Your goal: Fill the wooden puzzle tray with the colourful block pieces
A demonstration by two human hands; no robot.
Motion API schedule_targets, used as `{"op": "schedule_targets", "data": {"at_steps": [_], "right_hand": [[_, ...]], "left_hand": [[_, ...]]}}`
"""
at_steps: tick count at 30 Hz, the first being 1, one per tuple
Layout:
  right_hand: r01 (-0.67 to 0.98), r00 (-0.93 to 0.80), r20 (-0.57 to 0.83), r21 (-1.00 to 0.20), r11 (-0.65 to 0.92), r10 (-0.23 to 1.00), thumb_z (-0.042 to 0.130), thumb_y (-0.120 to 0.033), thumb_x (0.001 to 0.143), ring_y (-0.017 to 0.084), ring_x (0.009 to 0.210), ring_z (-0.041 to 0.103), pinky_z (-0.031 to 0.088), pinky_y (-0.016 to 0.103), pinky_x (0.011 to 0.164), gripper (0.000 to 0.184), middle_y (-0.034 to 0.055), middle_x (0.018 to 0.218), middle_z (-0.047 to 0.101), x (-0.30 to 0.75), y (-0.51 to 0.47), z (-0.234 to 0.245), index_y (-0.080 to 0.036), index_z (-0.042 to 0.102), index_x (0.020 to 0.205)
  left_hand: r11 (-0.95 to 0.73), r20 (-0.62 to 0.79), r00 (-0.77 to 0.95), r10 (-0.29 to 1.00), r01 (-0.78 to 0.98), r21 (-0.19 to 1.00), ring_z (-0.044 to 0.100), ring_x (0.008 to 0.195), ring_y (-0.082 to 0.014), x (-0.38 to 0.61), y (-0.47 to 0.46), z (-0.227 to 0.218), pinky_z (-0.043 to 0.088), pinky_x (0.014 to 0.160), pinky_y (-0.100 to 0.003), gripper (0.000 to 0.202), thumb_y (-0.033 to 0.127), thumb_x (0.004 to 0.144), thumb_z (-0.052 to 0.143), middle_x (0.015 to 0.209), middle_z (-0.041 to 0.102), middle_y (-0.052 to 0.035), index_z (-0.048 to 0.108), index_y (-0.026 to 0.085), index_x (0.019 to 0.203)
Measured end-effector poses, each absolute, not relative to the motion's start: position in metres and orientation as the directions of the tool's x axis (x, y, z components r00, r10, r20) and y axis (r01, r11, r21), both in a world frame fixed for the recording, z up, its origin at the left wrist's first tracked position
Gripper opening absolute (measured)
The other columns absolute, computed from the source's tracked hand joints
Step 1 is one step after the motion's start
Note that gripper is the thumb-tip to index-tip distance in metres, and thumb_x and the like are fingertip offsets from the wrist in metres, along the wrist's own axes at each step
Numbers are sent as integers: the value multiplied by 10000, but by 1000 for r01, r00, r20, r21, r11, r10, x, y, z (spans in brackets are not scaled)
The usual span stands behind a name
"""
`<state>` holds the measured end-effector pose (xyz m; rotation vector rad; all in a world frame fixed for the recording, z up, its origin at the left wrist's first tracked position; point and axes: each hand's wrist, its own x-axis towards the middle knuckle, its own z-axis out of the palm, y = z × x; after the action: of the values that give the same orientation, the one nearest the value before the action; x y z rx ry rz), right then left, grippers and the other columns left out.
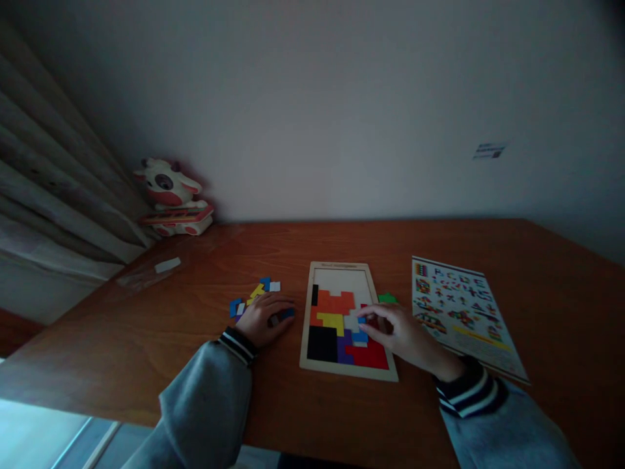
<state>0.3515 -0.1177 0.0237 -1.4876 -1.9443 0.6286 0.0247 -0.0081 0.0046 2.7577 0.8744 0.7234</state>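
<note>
A wooden puzzle board (305, 352) lies in front of me, its lower part filled with orange, yellow, black, purple, blue and red pieces. Over its right side, my right hand (398, 332) pinches a small blue puzzle piece (362, 320) between thumb and fingers. My left hand (263, 319) rests on the table left of the board, among loose pieces. Between its thumb and forefinger shows another blue puzzle piece (288, 313). A yellow piece (257, 291) and a white piece (275, 286) lie just beyond that hand. Some loose pieces are hidden under it.
A printed pattern sheet (461, 312) lies right of the board. A green piece (387, 298) sits at the board's right edge. A cow-shaped toy (173, 195) stands at the back left, near a curtain (53, 176). The wall (342, 117) borders the wooden table (273, 404).
</note>
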Motion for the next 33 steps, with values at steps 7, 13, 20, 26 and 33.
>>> {"op": "schedule_targets", "data": {"at_steps": [7,13,20,26,33], "right_hand": [[793,-255,205,-516,325,945,624,-410,889,245,1049,603,385,469,968,207,50,1060,676,352,-118,17,-283,683,1041],[821,-272,212,-458,342,939,615,-468,884,276,1115,564,356,517,999,231,56,1106,645,352,-119,13,-316,687,1043],[799,-221,295,-492,346,930,573,-402,918,252,1046,597,413,462,944,188,55,1059,662,355,-117,14,-299,679,1033],[812,22,458,-527,251,889,490,-361,945,238,959,625,463,405,880,222,72,1010,660,366,-107,6,-239,652,1034],[898,124,503,-424,119,855,463,-398,929,276,977,620,465,449,893,289,107,1027,662,384,-100,-10,-210,655,1034]], "left_hand": [[-809,402,702,588,508,295,641,1079,-232,26,-8,5,501,972,-434,224,313,893,610,1143,701,-76,683,221,1084],[-805,412,691,594,515,296,640,1075,-236,27,-8,6,500,971,-438,228,315,882,622,1158,695,-83,694,218,1077],[-780,401,669,625,546,306,635,1111,-250,25,-5,3,502,977,-456,241,328,887,625,1186,695,-82,693,214,1087],[-773,394,665,634,538,336,651,1090,-237,25,-6,5,512,974,-429,264,354,876,653,1145,712,-77,683,212,1096],[-773,429,645,632,490,402,652,1087,-203,28,-14,6,529,967,-364,303,350,875,665,1189,686,-75,644,221,1149]]}}
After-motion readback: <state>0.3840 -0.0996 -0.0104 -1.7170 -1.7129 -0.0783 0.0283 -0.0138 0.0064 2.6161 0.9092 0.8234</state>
